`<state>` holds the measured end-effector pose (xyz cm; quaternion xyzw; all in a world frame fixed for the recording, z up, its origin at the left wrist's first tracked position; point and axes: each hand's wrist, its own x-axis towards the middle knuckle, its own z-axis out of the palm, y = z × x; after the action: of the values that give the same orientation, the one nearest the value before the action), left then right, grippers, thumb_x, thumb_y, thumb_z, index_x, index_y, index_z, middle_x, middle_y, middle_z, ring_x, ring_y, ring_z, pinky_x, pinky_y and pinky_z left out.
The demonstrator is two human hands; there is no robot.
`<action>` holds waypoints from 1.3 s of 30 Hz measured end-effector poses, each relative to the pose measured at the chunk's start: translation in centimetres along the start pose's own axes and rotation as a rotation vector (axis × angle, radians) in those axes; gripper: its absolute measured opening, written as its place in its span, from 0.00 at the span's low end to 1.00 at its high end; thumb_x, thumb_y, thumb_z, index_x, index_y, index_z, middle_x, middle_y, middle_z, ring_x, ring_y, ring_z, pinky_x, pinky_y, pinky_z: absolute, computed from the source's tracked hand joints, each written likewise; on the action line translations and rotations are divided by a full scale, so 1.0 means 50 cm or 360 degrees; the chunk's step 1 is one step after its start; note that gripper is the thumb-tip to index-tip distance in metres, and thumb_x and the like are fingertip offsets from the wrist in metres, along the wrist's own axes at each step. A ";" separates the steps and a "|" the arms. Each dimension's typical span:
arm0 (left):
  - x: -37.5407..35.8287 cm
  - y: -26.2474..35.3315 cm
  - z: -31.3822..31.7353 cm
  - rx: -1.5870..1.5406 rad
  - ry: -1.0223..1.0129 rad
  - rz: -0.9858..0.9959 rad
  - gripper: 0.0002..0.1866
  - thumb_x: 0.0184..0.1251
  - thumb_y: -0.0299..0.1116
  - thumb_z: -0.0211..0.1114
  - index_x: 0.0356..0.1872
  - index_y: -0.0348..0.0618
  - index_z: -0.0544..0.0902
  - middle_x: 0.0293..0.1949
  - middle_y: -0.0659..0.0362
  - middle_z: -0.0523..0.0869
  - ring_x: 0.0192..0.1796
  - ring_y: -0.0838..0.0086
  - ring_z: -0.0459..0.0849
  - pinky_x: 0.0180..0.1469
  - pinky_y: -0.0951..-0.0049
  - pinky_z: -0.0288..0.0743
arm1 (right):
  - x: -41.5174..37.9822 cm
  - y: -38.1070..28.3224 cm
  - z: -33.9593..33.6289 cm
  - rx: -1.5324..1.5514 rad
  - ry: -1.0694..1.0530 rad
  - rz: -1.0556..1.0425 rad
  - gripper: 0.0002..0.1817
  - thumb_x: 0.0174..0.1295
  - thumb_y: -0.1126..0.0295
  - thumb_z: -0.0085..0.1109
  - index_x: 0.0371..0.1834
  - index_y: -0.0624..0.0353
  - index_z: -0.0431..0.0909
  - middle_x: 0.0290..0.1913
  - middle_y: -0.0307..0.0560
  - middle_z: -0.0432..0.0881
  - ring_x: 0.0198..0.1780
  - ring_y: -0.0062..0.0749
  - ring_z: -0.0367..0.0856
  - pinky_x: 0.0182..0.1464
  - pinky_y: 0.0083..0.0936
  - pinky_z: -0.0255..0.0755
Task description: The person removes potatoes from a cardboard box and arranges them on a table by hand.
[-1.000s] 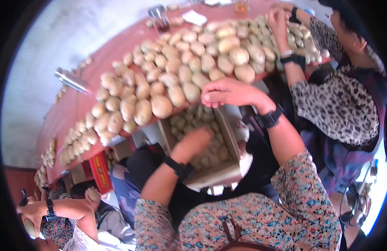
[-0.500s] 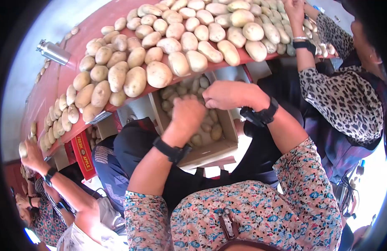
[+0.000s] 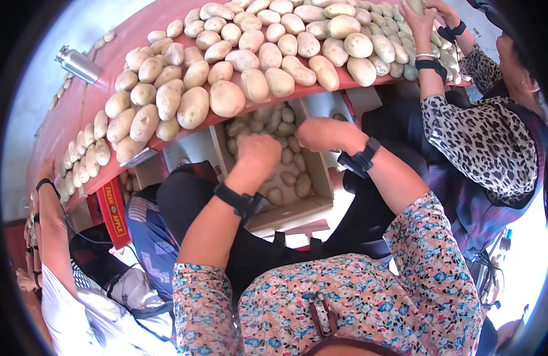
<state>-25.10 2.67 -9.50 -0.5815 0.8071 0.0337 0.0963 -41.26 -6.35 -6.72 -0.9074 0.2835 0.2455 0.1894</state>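
left hand [image 3: 258,156] farther from right hand [image 3: 325,134] now

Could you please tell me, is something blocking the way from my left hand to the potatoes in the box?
Nothing visible stands between the left hand and the potatoes below; the box is open on top. Only at its far end, the table edge seems to overhang.

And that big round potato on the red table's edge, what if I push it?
The potato would probably roll a little, because its sides are rounded. It might drop off the red table, since it sits right at the edge. It looks plump and unwrinkled, so it's likely firm, not squishy.
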 end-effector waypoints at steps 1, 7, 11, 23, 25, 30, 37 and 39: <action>0.001 -0.004 0.001 -0.0066 -0.0084 -0.0068 0.09 0.61 0.28 0.60 0.32 0.44 0.89 0.34 0.54 0.90 0.40 0.62 0.90 0.39 0.63 0.84 | -0.001 -0.014 -0.015 0.0028 -0.0116 0.0085 0.11 0.62 0.69 0.51 0.36 0.65 0.81 0.36 0.59 0.84 0.42 0.56 0.83 0.46 0.47 0.74; -0.019 0.001 -0.025 -0.0186 -0.0037 0.0097 0.07 0.57 0.23 0.61 0.31 0.40 0.88 0.36 0.49 0.88 0.41 0.59 0.90 0.41 0.62 0.84 | 0.119 0.046 0.128 0.0022 -0.0265 -0.0009 0.15 0.62 0.68 0.53 0.49 0.63 0.80 0.45 0.61 0.84 0.49 0.54 0.83 0.50 0.46 0.75; -0.017 -0.006 -0.024 -0.0309 0.0055 0.0128 0.06 0.57 0.22 0.61 0.31 0.39 0.87 0.37 0.48 0.87 0.41 0.59 0.89 0.41 0.61 0.84 | 0.204 0.064 0.279 0.0100 -0.0233 0.0115 0.15 0.61 0.67 0.55 0.47 0.62 0.84 0.50 0.57 0.85 0.53 0.50 0.83 0.49 0.45 0.78; -0.025 -0.008 -0.029 -0.0259 0.0260 0.0003 0.08 0.60 0.29 0.60 0.40 0.42 0.82 0.41 0.55 0.83 0.45 0.63 0.85 0.42 0.60 0.79 | 0.310 0.025 0.510 0.0151 -0.0084 0.0243 0.14 0.59 0.66 0.58 0.45 0.58 0.84 0.48 0.53 0.85 0.52 0.46 0.84 0.48 0.45 0.79; -0.021 -0.007 -0.025 -0.0228 0.0245 0.0012 0.09 0.60 0.29 0.60 0.40 0.42 0.82 0.42 0.55 0.83 0.47 0.64 0.84 0.43 0.60 0.78 | 0.298 0.016 0.506 0.0188 -0.0105 0.0261 0.14 0.58 0.66 0.58 0.45 0.58 0.85 0.48 0.53 0.86 0.52 0.46 0.84 0.48 0.44 0.78; -0.017 -0.003 -0.042 -0.0235 0.0027 0.0018 0.12 0.59 0.27 0.62 0.44 0.43 0.81 0.44 0.55 0.82 0.50 0.64 0.83 0.46 0.62 0.77 | 0.276 0.013 0.512 0.0247 -0.0146 0.0288 0.14 0.57 0.65 0.59 0.44 0.57 0.85 0.46 0.52 0.86 0.50 0.45 0.84 0.48 0.43 0.78; -0.008 0.009 -0.033 -0.0209 -0.0013 0.0070 0.12 0.59 0.27 0.62 0.45 0.43 0.81 0.45 0.55 0.82 0.51 0.63 0.83 0.47 0.60 0.78 | 0.261 0.022 0.498 0.0322 -0.0155 0.0284 0.13 0.55 0.65 0.60 0.42 0.55 0.85 0.44 0.50 0.86 0.49 0.44 0.85 0.47 0.42 0.78; -0.006 0.014 -0.026 -0.0169 0.0190 0.0102 0.08 0.58 0.28 0.63 0.39 0.45 0.82 0.38 0.59 0.83 0.43 0.67 0.85 0.43 0.62 0.77 | 0.258 0.021 0.497 0.0333 -0.0162 0.0278 0.13 0.55 0.64 0.60 0.42 0.55 0.85 0.43 0.50 0.86 0.48 0.44 0.85 0.47 0.42 0.78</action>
<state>-25.83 2.98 -8.22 -0.5606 0.8267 0.0447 0.0159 -41.06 -0.58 -34.15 -0.8410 0.3754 0.2759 0.2750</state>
